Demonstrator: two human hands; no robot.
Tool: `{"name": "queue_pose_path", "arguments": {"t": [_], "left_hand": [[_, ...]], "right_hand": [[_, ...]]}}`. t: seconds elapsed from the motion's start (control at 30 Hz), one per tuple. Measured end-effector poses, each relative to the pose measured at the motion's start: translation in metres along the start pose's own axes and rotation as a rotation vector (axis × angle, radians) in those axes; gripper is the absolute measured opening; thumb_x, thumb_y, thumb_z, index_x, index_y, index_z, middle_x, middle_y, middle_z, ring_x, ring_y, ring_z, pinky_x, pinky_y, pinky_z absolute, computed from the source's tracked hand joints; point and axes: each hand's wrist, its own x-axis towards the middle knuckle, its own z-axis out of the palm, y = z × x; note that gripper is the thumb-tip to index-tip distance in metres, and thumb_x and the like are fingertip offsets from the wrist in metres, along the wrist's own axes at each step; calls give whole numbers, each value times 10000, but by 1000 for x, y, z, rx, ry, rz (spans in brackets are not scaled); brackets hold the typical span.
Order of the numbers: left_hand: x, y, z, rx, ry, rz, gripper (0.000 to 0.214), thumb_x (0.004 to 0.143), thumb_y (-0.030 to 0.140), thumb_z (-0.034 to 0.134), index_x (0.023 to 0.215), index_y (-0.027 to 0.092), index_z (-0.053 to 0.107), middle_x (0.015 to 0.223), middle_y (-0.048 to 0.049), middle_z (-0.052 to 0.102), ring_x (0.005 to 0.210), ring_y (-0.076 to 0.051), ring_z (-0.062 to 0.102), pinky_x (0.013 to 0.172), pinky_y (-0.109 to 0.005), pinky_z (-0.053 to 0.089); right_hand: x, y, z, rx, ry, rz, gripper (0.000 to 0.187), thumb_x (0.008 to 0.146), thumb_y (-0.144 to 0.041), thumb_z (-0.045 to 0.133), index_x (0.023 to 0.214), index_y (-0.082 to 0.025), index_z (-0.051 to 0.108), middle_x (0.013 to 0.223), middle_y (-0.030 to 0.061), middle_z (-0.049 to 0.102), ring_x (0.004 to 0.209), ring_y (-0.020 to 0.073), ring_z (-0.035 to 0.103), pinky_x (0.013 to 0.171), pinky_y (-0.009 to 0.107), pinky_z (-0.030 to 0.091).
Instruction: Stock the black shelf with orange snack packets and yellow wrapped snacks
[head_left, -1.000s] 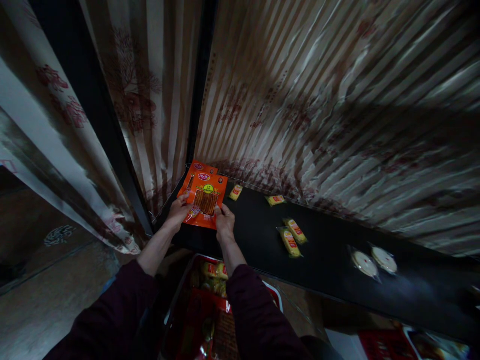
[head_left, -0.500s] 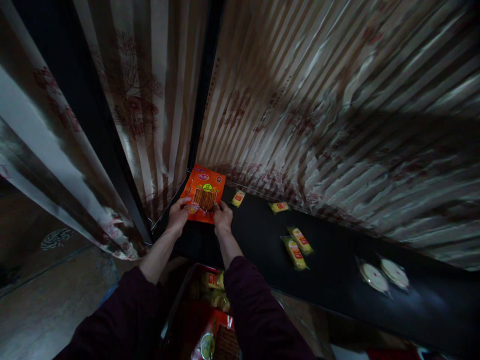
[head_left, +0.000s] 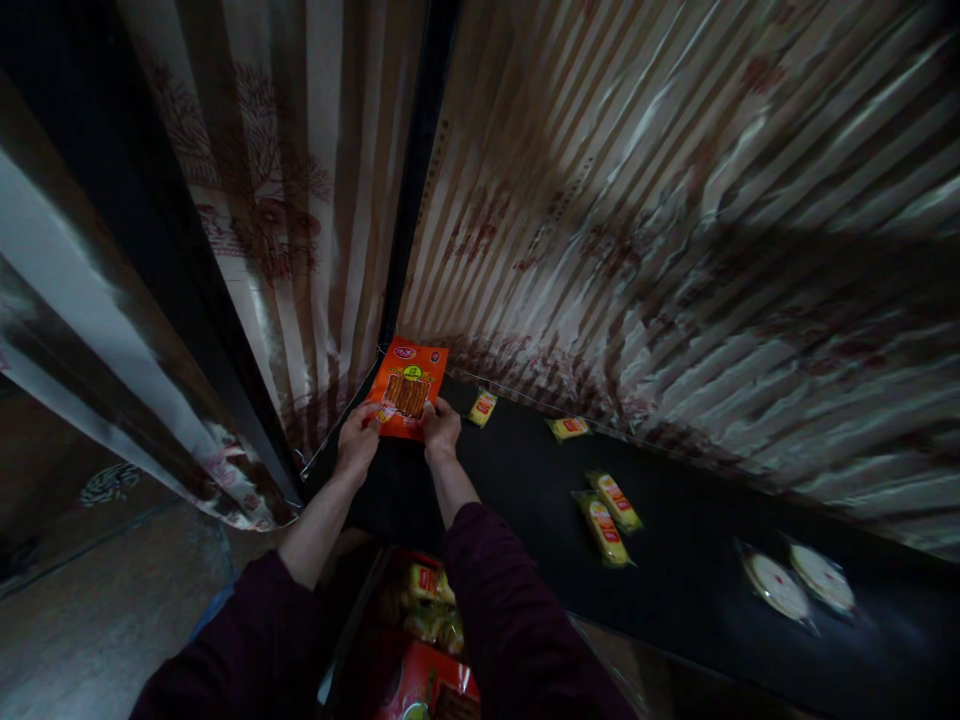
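Note:
An orange snack packet [head_left: 407, 388] with a picture of brown strips is at the far left corner of the black shelf [head_left: 517, 500]. My left hand [head_left: 358, 440] pinches its lower left edge, thumb on the front. At its lower right edge my right hand [head_left: 440, 428] grips in the same way. Whether the packet touches the shelf I cannot tell. Just right of my right hand lies a small yellow wrapped snack [head_left: 482, 407]. Below my forearms is a box [head_left: 352, 625] holding more yellow snacks [head_left: 431, 600] and a red-orange packet [head_left: 427, 680].
Farther right on the shelf lie another yellow snack [head_left: 568, 428], a pair of yellow snacks [head_left: 606, 527] side by side, and two round white wrapped items [head_left: 780, 588]. Striped printed curtains [head_left: 600, 200] hang behind and left. Dark posts [head_left: 412, 180] stand at the corner and left.
The packet's top has tipped slightly, and both hands still hold it in the corner. The view has shifted a little, so the shelf items appear farther right and lower.

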Motion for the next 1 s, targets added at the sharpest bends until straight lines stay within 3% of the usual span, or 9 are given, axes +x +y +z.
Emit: {"name": "queue_pose_path", "arguments": {"t": [0.1, 0.33, 0.6, 1.0], "left_hand": [[-1, 1, 3, 58, 87, 70, 294, 736, 80, 526, 960, 210, 667, 1360, -37, 499, 1127, -196, 544, 777, -254, 493], [2, 1, 4, 131, 113, 130, 328, 734, 15, 531, 936, 213, 697, 1320, -31, 536, 1251, -182, 465, 1089, -322, 318], [8, -5, 4, 179, 69, 174, 341, 779, 42, 522, 1033, 203, 683, 1349, -41, 533, 1259, -175, 474, 1115, -336, 301], [18, -16, 0, 237, 27, 237, 364, 812, 108, 529, 1148, 195, 641, 1416, -64, 475, 1315, -201, 424, 1129, -368, 296]], "right_hand": [[1, -5, 3, -44, -4, -1, 263, 706, -317, 511, 810, -207, 726, 765, 14, 725, 698, 178, 629, 691, 276, 467], [0, -9, 5, -189, -12, -50, 263, 770, -255, 491, 868, -191, 726, 869, 46, 738, 760, 184, 652, 745, 286, 480], [-4, -19, 1, -414, -35, -39, 257, 823, -204, 479, 941, -170, 706, 898, 63, 729, 823, 186, 654, 775, 266, 474], [-6, -33, 0, -644, -46, 46, 272, 856, -258, 488, 1082, -232, 636, 987, 66, 653, 914, 203, 596, 773, 298, 442]]}}
